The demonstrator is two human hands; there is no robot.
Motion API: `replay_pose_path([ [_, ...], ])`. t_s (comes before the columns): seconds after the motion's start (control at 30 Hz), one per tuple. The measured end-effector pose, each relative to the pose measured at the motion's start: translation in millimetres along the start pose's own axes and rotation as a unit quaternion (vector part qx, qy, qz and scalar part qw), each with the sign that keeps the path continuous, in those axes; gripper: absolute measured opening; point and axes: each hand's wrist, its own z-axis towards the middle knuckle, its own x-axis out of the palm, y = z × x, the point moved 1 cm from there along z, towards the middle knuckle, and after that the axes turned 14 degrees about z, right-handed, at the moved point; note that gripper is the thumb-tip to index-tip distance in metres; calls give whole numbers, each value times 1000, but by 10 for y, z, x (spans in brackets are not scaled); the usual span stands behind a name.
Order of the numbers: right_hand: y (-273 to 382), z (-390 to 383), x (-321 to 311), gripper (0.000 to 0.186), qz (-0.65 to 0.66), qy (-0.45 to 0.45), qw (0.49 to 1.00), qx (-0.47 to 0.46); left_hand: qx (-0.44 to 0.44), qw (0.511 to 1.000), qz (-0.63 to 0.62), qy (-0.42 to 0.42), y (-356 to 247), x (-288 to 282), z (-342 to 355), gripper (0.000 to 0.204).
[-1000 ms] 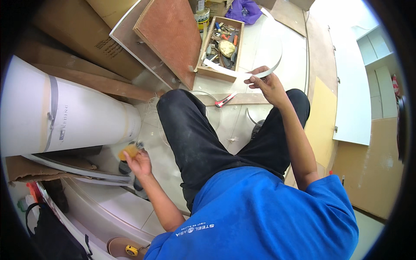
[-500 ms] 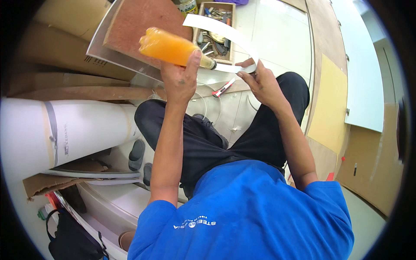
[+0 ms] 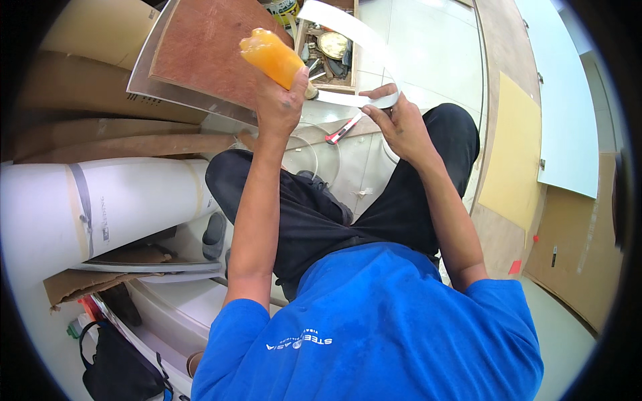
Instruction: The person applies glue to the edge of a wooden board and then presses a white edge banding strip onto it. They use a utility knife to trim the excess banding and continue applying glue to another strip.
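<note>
My left hand point(image 3: 281, 103) is closed around a clear plastic bottle point(image 3: 273, 59) of orange liquid. The bottle is tilted, its base up and away, its dark neck end point(image 3: 311, 92) down at the end of a curled white strip point(image 3: 351, 35); whether they touch, I cannot tell. My right hand point(image 3: 398, 127) pinches the same strip between thumb and fingers, and the strip's long part loops up over a tool box. Below, between my knees, a red and white utility knife point(image 3: 343, 130) lies on the floor.
Beyond my hands stands a wooden box point(image 3: 346, 85) of tools, next to a reddish-brown board point(image 3: 207, 57). A large white roll point(image 3: 140, 200) lies at left above a black bag point(image 3: 124, 364). Wooden and pale panels point(image 3: 558, 100) line the right side.
The bottle has become steeper, and its neck end has shifted left along the strip toward me. My right hand keeps its hold on the strip. The view has shifted slightly.
</note>
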Motion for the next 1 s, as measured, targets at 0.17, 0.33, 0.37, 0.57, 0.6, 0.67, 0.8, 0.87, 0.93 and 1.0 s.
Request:
replay_pose_path([
  [0.17, -137, -19, 122, 21, 20, -20, 999, 46, 31, 999, -31, 6, -102, 38, -98, 26],
  [0.33, -257, -12, 199, 22, 136, -40, 990, 9, 3, 999, 38, -14, -19, -164, -3, 25],
  [0.37, -268, -14, 215, 23, 124, -43, 991, -11, -8, 1000, 2, 14, -27, -174, 3, 26],
  [0.57, -304, 61, 262, 24, 116, -60, 991, -2, 58, 997, 21, 35, -251, -125, -52, 28],
  [0.6, -302, 73, 240, 24, 108, -56, 993, 5, 72, 997, 36, 2, -243, -135, -35, 27],
  [0.67, -296, 83, 205, 25, 122, -55, 991, 12, 37, 998, 48, 24, -138, -226, 77, 25],
  [0.8, -278, 146, 250, 25, 197, -67, 978, -26, 18, 999, 10, 39, 61, -177, 94, 24],
  [0.87, -271, 145, 261, 26, 165, -66, 984, -20, 106, 992, 54, 33, 57, -77, 39, 22],
  [0.93, -259, 138, 241, 26, 73, -58, 996, 6, 117, 991, 62, -5, 35, -71, 43, 22],
  [1.0, -236, 142, 240, 25, 121, -48, 991, 2, 83, 996, 32, 19, 19, -136, 133, 21],
])
